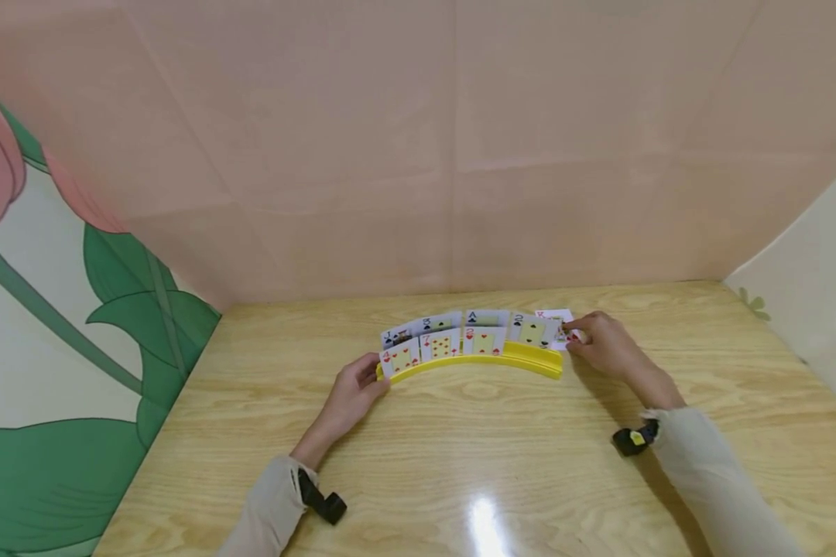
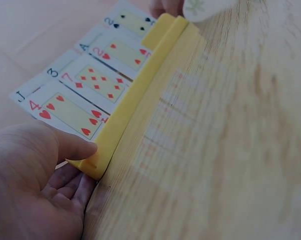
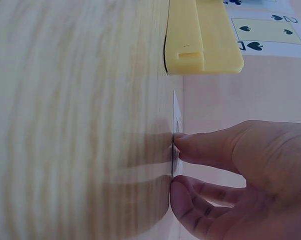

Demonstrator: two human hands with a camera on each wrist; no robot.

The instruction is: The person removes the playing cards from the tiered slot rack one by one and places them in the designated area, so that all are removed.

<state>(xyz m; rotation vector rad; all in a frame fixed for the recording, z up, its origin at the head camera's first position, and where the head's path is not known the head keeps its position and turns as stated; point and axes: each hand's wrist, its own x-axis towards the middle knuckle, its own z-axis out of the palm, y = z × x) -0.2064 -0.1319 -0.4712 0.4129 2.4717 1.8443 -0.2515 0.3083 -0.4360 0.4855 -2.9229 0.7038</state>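
Note:
A curved yellow card holder (image 1: 529, 358) stands on the table with playing cards upright in two rows. Its front row shows the four of hearts (image 2: 68, 117), seven of diamonds (image 2: 96, 84) and two of hearts (image 2: 121, 53). Behind them rise a black jack (image 1: 399, 336), a three (image 1: 440, 321), an ace (image 1: 486, 318) and the two of spades (image 1: 532, 331). My left hand (image 1: 351, 392) grips the holder's left end, thumb in front and fingers beneath. Just past the right end, a red king card (image 1: 549, 315) lies low at the tabletop, pinched at its right side by my right hand (image 1: 609, 346).
The wooden table (image 1: 418, 464) ends at a pink cloth backdrop (image 1: 418, 193). A flower-patterned panel (image 1: 56, 325) borders the left side, and a pale panel (image 1: 808, 271) the right. Both wrists wear black camera straps (image 1: 634, 439).

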